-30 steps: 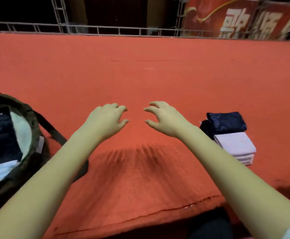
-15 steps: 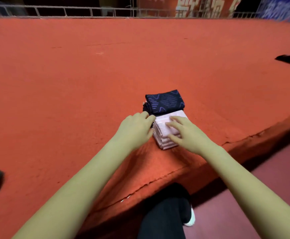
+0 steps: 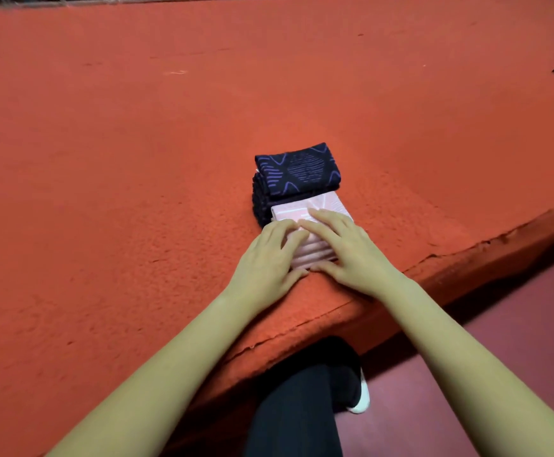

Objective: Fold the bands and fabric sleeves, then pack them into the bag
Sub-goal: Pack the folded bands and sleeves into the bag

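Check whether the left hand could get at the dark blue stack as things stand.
Probably yes. The left hand grips the left side of the pink stack; the dark blue stack sits just behind, touching it, top and left side uncovered. The hand would only need to let go first.

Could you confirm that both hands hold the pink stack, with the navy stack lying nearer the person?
Not quite: the head view shows the navy stack lying beyond the pink stack, farther from the person. The left hand and right hand do hold it.

Red platform (image 3: 137, 192) — pink stack (image 3: 291, 211), navy stack (image 3: 297, 169)
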The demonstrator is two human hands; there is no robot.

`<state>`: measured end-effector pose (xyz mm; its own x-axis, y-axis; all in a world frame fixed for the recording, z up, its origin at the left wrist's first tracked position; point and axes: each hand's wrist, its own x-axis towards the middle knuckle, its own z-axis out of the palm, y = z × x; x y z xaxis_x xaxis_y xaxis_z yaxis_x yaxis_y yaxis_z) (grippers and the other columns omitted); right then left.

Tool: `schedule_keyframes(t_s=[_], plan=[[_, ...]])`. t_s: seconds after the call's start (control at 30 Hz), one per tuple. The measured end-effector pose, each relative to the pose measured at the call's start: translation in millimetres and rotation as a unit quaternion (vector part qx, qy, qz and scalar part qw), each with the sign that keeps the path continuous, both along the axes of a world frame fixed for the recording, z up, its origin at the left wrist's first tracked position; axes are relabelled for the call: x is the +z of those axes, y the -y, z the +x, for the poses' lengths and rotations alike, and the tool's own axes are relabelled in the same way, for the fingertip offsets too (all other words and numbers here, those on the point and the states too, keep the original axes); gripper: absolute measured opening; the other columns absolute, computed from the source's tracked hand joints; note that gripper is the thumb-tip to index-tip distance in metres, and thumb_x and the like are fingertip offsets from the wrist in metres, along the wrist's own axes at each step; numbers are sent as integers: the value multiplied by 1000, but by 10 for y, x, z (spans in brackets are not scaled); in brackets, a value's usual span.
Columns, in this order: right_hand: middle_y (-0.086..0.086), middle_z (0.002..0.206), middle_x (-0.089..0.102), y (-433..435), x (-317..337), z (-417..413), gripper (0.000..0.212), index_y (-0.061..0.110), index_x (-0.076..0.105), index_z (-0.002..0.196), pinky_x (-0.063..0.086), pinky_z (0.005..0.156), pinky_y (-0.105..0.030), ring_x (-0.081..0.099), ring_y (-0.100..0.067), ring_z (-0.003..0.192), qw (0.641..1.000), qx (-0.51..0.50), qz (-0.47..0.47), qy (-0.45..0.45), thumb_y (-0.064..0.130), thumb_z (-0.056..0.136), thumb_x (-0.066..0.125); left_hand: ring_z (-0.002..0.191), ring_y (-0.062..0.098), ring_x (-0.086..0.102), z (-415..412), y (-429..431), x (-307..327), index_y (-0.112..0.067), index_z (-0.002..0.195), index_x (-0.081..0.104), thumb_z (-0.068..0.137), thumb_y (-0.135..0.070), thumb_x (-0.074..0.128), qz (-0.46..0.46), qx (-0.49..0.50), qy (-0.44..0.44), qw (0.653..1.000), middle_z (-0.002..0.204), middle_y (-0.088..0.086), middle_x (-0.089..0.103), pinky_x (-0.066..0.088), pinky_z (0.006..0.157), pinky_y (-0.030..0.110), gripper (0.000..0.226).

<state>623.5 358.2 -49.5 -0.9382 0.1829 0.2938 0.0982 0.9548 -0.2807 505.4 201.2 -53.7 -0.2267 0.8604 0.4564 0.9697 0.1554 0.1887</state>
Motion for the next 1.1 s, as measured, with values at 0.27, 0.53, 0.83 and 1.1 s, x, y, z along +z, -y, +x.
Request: schedule_keyframes(t_s=[0.27,0.53,0.83,1.1], plan=[[8,150,30,-40,-81,-5,72,31,32,143,33,99,-41,27,-14,136,1000,5,2,-27,47,76,53,99,25,48,11,-57,-77,-11,118,47,82,-31,56,64,-1,-32,997,111,11,58,42,87,31,42],[3,135,47,-98,137,-33,63,18,46,132,43,93,-41,38,-14,122,999,23,-7,-33,31,73,66,84,17,47,-250,-59,208,-6,107,62,76,-31,57,52,-70,7,996,94,11,64,38,79,25,40],[11,98,60,471,609,-318,55,26,54,115,46,76,-32,51,-12,91,992,34,-118,-7,46,63,56,114,16,42,-461,538,687,-17,140,37,66,-62,69,-111,-38,84,990,125,3,41,35,98,25,93],[6,132,39,828,458,-749,101,30,27,144,32,103,-39,33,-15,124,987,74,-84,119,62,61,73,104,14,50,-731,1075,523,-17,135,38,62,-55,72,-135,59,186,971,115,-2,40,35,84,19,88]])
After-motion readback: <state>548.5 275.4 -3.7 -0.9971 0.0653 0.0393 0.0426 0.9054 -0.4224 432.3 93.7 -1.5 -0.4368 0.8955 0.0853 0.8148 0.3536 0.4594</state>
